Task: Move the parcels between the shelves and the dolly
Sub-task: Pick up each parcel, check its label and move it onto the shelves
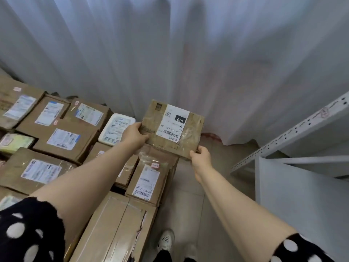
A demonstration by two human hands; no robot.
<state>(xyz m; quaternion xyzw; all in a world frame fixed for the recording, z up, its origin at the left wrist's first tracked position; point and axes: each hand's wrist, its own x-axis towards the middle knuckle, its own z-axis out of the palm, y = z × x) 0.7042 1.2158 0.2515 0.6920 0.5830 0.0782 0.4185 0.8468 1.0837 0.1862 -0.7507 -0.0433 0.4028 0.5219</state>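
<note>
The pile of cardboard parcels (pixel 62 140) fills the left, with white metal shelving (pixel 294 132) to its right. Over the pile's far right corner hangs the parcel labelled 010 (pixel 172 127). It could twist free and drop, since one grip is only a corner pinch. Arms outstretched, the left hand (pixel 135 136) grips its left edge and the right hand (pixel 201 157) pinches its near corner.

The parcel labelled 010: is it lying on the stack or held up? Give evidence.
Held up. The parcel overhangs the floor, left hand gripping its left edge, right hand its near corner.
</note>
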